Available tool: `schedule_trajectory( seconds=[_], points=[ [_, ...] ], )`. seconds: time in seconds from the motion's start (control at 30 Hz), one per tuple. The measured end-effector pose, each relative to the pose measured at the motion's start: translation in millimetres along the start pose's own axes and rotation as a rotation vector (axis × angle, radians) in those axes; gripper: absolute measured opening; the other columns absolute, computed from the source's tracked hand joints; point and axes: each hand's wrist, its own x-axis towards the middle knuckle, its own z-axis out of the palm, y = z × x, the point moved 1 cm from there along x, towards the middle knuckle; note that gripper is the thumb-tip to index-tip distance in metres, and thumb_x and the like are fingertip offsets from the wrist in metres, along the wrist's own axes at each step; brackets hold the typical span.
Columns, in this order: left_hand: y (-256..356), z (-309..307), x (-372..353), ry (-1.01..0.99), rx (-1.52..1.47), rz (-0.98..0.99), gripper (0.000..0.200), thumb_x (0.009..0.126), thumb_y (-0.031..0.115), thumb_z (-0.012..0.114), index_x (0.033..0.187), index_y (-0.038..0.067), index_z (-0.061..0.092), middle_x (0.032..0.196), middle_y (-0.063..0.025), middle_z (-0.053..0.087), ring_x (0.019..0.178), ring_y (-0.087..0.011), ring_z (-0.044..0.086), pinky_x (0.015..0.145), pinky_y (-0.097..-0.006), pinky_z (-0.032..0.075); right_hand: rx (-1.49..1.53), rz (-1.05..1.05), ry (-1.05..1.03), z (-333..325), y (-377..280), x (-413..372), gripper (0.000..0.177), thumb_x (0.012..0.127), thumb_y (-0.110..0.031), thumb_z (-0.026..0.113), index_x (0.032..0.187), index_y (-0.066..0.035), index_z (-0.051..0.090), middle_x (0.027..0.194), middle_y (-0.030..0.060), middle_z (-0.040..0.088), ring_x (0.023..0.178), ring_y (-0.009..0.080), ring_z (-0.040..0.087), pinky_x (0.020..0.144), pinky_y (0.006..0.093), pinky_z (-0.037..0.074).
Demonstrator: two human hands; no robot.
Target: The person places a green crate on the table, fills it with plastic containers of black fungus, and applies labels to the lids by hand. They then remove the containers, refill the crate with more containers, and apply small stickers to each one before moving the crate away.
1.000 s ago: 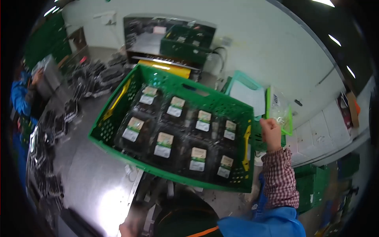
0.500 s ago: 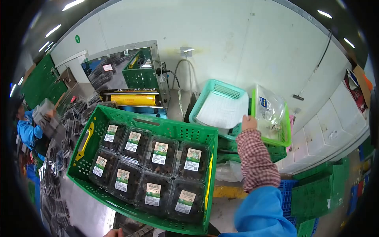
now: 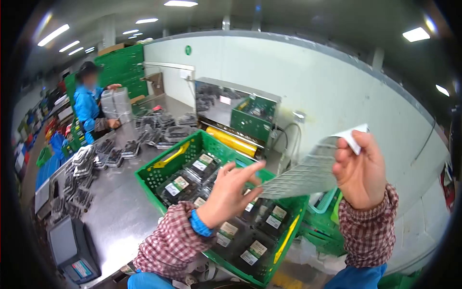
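A thin white sheet with rows of lines [image 3: 303,174] hangs bent over the green crate [image 3: 293,226]. My right hand [image 3: 362,168] pinches its upper right end between thumb and fingers. My left hand [image 3: 232,193] reaches over the crate, fingers apart, its fingertips right at the sheet's left end. Black clear-lidded packs with green and white labels [image 3: 254,252] fill the crate in rows. My left hand and forearm hide some of them.
On the left of the steel table [image 3: 115,202] lie loose plastic packs [image 3: 82,166] and a dark label printer [image 3: 72,248]. A wrapping machine with yellow film [image 3: 232,142] stands behind the crate. A co-worker in blue [image 3: 86,108] handles stacked clear containers [image 3: 116,105]. A teal basket [image 3: 325,200] sits right.
My right hand has lifted the sheet from the teal basket and brought it over the crate. My left hand has risen over the packs. The view has swung left and upward.
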Motion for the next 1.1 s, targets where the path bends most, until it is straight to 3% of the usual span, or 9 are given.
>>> schedule_trajectory(
  seconds=[0.17, 0.33, 0.43, 0.5, 0.6, 0.7, 0.83, 0.9, 1.1],
  points=[
    [-15.5, -85.0, -58.8, 0.177, -0.524, -0.353, 0.021, 0.083, 0.005, 0.063, 0.104, 0.001, 0.063, 0.094, -0.0053, 0.066, 0.084, -0.0087, 0.060, 0.076, -0.0237, 0.048, 0.199, -0.065, -0.033, 26.2, 23.9, 14.2, 0.024, 0.092, -0.014, 0.038, 0.092, 0.004, 0.053, 0.090, 0.0158, 0.065, 0.082, 0.0224, 0.066, 0.069, 0.0347, 0.059],
    [-36.0, -127.6, -109.9, 0.249, -0.105, -0.258, 0.084, 0.078, 0.009, 0.069, 0.142, 0.008, 0.014, 0.136, -0.0128, 0.036, 0.123, -0.0193, 0.039, 0.097, -0.0345, 0.036, 0.465, 0.129, -0.246, 89.1, 75.8, 37.0, 0.024, 0.093, -0.014, 0.037, 0.095, 0.005, 0.052, 0.098, 0.0153, 0.063, 0.089, 0.0224, 0.064, 0.075, 0.0360, 0.057],
    [-62.8, -156.7, -130.3, 0.428, -0.827, -0.519, 0.060, 0.085, 0.005, 0.061, 0.136, 0.004, 0.030, 0.117, -0.0071, 0.054, 0.105, -0.0133, 0.052, 0.089, -0.0261, 0.041, 0.603, 0.252, -0.407, 134.7, 115.8, 47.6, 0.025, 0.093, -0.015, 0.037, 0.097, 0.004, 0.052, 0.103, 0.0150, 0.061, 0.093, 0.0230, 0.063, 0.080, 0.0375, 0.056],
    [-64.5, -192.3, -150.1, 0.698, -0.987, -0.264, 0.051, 0.086, 0.006, 0.060, 0.131, 0.003, 0.038, 0.110, -0.0039, 0.058, 0.099, -0.0084, 0.054, 0.086, -0.0241, 0.043, 0.663, 0.296, -0.494, 153.9, 140.2, 53.2, 0.026, 0.093, -0.016, 0.036, 0.098, 0.004, 0.052, 0.105, 0.0150, 0.060, 0.096, 0.0234, 0.062, 0.082, 0.0385, 0.055],
    [-32.4, -262.8, -201.7, 0.783, -0.719, -0.265, 0.056, 0.085, 0.000, 0.060, 0.134, 0.003, 0.034, 0.104, -0.0049, 0.061, 0.092, -0.0079, 0.057, 0.082, -0.0217, 0.045, 0.152, 0.233, -0.172, 142.8, 199.5, 71.3, 0.028, 0.093, -0.020, 0.038, 0.073, -0.003, 0.048, 0.062, 0.0089, 0.054, 0.051, 0.0179, 0.054, 0.045, 0.0271, 0.047],
    [-16.7, -303.5, -244.3, 0.714, -0.437, -0.266, 0.065, 0.082, -0.001, 0.063, 0.138, 0.003, 0.031, 0.076, 0.0029, 0.053, 0.069, -0.0030, 0.047, 0.066, -0.0164, 0.038, 0.165, 0.735, -0.308, 142.4, 240.1, 74.0, 0.034, 0.092, -0.022, 0.040, 0.061, -0.007, 0.040, 0.050, 0.0062, 0.043, 0.039, 0.0155, 0.038, 0.036, 0.0268, 0.033],
    [-21.6, -316.6, -246.7, 0.362, -0.354, -0.443, 0.053, 0.083, -0.003, 0.061, 0.131, -0.003, 0.039, 0.114, -0.0123, 0.059, 0.093, -0.0098, 0.058, 0.079, -0.0230, 0.047, -0.766, -0.090, -0.499, 208.5, 268.9, 56.7, 0.015, 0.082, -0.015, 0.056, 0.085, 0.000, 0.059, 0.083, 0.0096, 0.060, 0.077, 0.0168, 0.058, 0.072, 0.0266, 0.046],
    [-29.5, -318.1, -243.1, 0.274, -0.380, -0.452, 0.051, 0.083, -0.003, 0.060, 0.130, -0.003, 0.040, 0.119, -0.0134, 0.056, 0.097, -0.0110, 0.057, 0.082, -0.0240, 0.047, -0.928, -0.334, -0.956, 256.4, 291.8, 57.6, 0.050, 0.073, -0.010, 0.070, 0.118, 0.000, 0.050, 0.111, 0.0127, 0.055, 0.105, 0.0227, 0.053, 0.090, 0.0323, 0.041],
    [-58.8, -316.7, -226.5, 0.181, -0.246, -0.570, 0.032, 0.087, 0.011, 0.060, 0.118, 0.005, 0.057, 0.081, -0.0066, 0.067, 0.072, -0.0051, 0.055, 0.069, -0.0233, 0.047, -0.864, -0.317, -0.952, 263.9, 337.1, 87.1, 0.026, 0.076, 0.000, 0.065, 0.101, -0.006, 0.063, 0.077, 0.0033, 0.059, 0.070, 0.0176, 0.057, 0.070, 0.0299, 0.041]
  ],
)
